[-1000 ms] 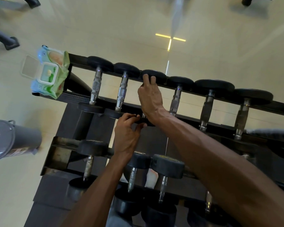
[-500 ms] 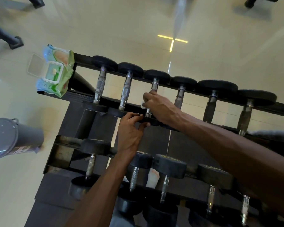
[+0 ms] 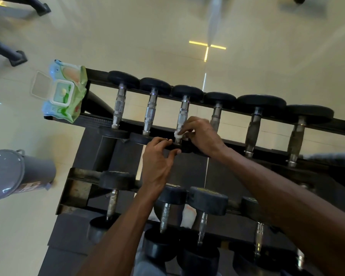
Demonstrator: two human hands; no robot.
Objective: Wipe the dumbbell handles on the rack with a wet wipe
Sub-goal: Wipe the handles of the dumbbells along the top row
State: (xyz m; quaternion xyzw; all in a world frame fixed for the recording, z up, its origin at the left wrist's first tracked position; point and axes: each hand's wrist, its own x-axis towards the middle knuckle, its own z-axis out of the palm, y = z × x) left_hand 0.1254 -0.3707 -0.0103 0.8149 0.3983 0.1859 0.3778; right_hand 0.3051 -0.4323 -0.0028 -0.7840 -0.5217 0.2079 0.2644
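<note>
Right hand (image 3: 201, 134) pinching wet wipe (image 3: 177, 134) around near end of third handle (image 3: 183, 116) on top rack (image 3: 267, 114); handle running away from person. Left hand (image 3: 157, 156) gripping near weight head, fingers curled.

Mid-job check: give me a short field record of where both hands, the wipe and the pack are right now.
right hand: pinches the wet wipe against the near end of the third dumbbell handle on the top row
left hand: grips the near head of that same dumbbell, fingers curled over it
wet wipe pack: lid open, on the rack's far left end
top row: six dumbbells, two left of the one in work, three right
other: grey bin on the floor at left
</note>
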